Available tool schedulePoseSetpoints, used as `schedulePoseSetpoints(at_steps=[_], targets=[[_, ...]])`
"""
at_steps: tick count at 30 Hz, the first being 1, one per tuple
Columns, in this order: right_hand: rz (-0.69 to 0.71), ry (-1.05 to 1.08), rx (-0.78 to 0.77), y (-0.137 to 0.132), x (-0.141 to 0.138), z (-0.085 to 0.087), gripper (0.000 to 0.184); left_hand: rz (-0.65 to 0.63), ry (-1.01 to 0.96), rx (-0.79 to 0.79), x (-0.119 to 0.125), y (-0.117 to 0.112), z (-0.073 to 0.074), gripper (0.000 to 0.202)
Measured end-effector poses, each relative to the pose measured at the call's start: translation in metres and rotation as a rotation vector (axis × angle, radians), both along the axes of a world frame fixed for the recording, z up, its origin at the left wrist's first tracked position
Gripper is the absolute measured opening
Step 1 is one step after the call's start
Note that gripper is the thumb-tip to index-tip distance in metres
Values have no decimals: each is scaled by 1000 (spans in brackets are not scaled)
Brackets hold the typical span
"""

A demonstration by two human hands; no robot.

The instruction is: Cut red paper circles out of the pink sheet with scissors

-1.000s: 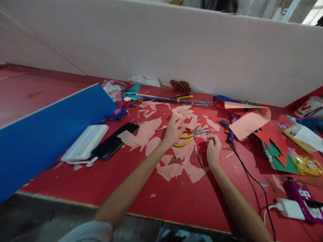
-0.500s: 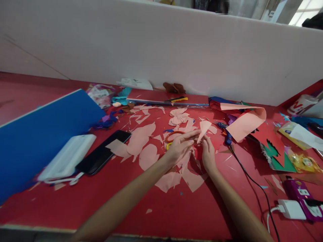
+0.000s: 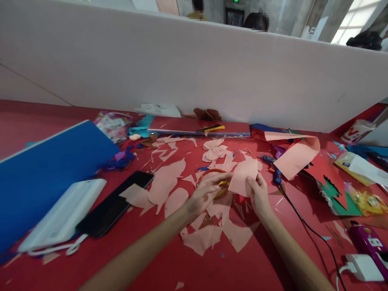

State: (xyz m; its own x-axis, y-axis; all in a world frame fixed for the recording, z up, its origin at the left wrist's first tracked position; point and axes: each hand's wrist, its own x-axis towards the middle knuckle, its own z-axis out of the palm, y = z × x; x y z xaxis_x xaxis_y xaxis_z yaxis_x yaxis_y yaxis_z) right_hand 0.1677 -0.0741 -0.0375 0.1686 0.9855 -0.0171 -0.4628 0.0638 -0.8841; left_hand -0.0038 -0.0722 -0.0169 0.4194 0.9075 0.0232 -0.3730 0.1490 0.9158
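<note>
My right hand (image 3: pixel 258 195) grips a wide piece of peach paper (image 3: pixel 243 176) by its lower right edge. My left hand (image 3: pixel 203 196) lies open across the orange and yellow scissor handles (image 3: pixel 213 173), with its fingertips reaching the paper's left edge. The scissor blades are hidden under the paper. Many peach paper scraps (image 3: pixel 163 188) are scattered around both hands on the red tabletop (image 3: pixel 91 266). A blue glue gun (image 3: pixel 274 169) lies just beyond my right hand.
To the left lie a black phone (image 3: pixel 115 204), a white power bank (image 3: pixel 63 214) and a blue board (image 3: pixel 45 173). A curled peach sheet (image 3: pixel 297 155) and red and green paper lie right. A white partition (image 3: pixel 182 68) bounds the far side, with people beyond it.
The peach paper between my hands has gone from a narrow point to a wider sheet. My hands have drawn slightly apart, and the view has tilted lower over the table.
</note>
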Motion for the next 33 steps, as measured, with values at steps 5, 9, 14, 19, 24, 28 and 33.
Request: schedulePoseSetpoints(at_steps=[5,9,14,19,24,28,33], targets=[[98,17,-89,13,5,12,26,-29,134,54,-2,1,-7,43],[67,56,-78,23,10,10,29,123,466,323,-3,3,-4,31],[-22,69,-58,26,21,0,34,323,905,769,-13,7,-12,26],[-142,85,-110,23,29,-11,38,375,1132,978,-19,9,-29,28],[-163,77,-83,21,31,-17,35,383,1189,1112,-18,7,-31,26],[-190,104,-117,21,32,-15,40,382,1197,1124,-17,8,-31,26],[-204,104,-143,21,33,-16,38,358,1201,1097,-19,10,-34,27]])
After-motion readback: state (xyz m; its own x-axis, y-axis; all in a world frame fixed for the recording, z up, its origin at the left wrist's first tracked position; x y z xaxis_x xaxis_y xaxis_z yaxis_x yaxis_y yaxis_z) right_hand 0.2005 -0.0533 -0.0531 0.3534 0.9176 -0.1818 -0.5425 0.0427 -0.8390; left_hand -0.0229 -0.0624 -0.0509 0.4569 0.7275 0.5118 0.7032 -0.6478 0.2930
